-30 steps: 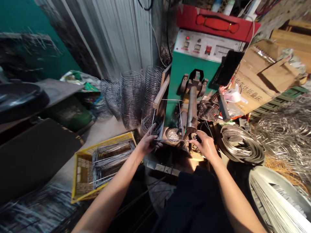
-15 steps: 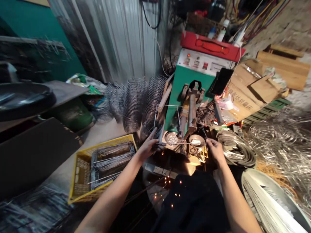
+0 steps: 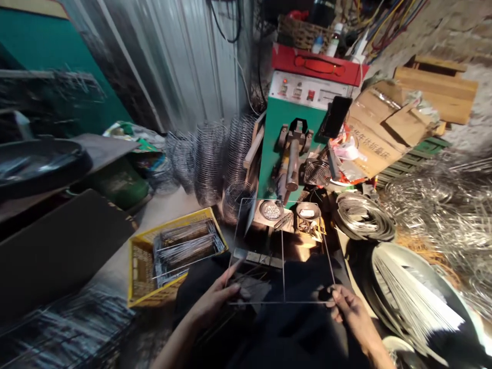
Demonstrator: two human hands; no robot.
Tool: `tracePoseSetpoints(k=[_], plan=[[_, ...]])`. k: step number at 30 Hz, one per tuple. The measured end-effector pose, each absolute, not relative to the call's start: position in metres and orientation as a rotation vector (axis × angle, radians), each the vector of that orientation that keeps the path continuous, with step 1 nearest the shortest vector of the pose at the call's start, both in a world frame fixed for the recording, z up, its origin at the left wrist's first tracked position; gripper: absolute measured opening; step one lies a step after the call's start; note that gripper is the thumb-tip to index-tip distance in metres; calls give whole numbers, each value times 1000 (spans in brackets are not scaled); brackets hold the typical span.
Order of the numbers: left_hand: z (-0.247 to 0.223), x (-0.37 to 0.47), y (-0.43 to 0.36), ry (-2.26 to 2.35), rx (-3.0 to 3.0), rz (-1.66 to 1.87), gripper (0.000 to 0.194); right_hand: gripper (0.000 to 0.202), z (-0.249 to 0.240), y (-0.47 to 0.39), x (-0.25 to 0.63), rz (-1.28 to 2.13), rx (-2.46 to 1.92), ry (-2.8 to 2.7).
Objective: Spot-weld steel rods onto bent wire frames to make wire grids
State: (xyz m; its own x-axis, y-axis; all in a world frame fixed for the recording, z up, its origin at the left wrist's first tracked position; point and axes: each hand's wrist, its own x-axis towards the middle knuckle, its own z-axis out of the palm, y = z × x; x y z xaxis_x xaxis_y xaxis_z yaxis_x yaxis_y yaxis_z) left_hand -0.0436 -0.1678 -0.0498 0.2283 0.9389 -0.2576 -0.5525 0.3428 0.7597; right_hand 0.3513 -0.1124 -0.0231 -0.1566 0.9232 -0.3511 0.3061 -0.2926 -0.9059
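A thin rectangular wire frame (image 3: 283, 256) with one bar across its middle is held level above my lap. My left hand (image 3: 215, 297) pinches its near left corner. At the near right corner, my right hand (image 3: 348, 305) grips the same wire between thumb and fingers. The far side of the frame overlaps, in view, the small ledge of a green machine (image 3: 284, 123) with a red top. Its welding arms (image 3: 292, 164) stand beyond the frame, apart from it. On the ledge sit a dish of small metal pieces (image 3: 271, 210) and a second bowl (image 3: 308, 212).
To the left stands a yellow crate (image 3: 132, 271) holding bundled wire pieces. Coiled wire stacks (image 3: 211, 164) line the metal wall. On the right lie a coil of flat strip (image 3: 365, 218), a basin of straight wires (image 3: 415, 292) and a heap of shiny wire (image 3: 446, 200).
Both hands have drawn the wire frame away from the machine's arms, down toward my lap, and it now lies flatter. Sparks that were falling below the machine are gone.
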Motion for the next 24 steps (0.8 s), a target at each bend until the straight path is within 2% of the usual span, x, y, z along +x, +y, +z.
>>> tracePoseSetpoints(k=[3, 5, 11, 14, 18, 21, 24], plan=[[-46, -48, -170, 912, 558, 1119, 99, 43, -26, -132, 366, 1502, -1570, -1469], [-36, -58, -159, 925, 491, 1191, 96, 43, -29, -143, 377, 1499, -1587, -1515], [24, -98, -98, 890, 550, 1166, 47, 48, -34, -159, 397, 1265, -1645, -1563], [66, -98, -81, 974, 871, 1109, 35, 49, -33, -140, 404, 1055, -1642, -1540], [113, -76, -82, 1071, 1268, 1106, 34, 48, -22, -99, 417, 640, -1692, -1654], [121, -47, -90, 1295, 1755, 1092, 32, 52, 9, -78, 418, 156, -1684, -1665], [104, -20, -92, 1342, 2185, 993, 25, 54, 51, -66, 409, -183, -1541, -1719]])
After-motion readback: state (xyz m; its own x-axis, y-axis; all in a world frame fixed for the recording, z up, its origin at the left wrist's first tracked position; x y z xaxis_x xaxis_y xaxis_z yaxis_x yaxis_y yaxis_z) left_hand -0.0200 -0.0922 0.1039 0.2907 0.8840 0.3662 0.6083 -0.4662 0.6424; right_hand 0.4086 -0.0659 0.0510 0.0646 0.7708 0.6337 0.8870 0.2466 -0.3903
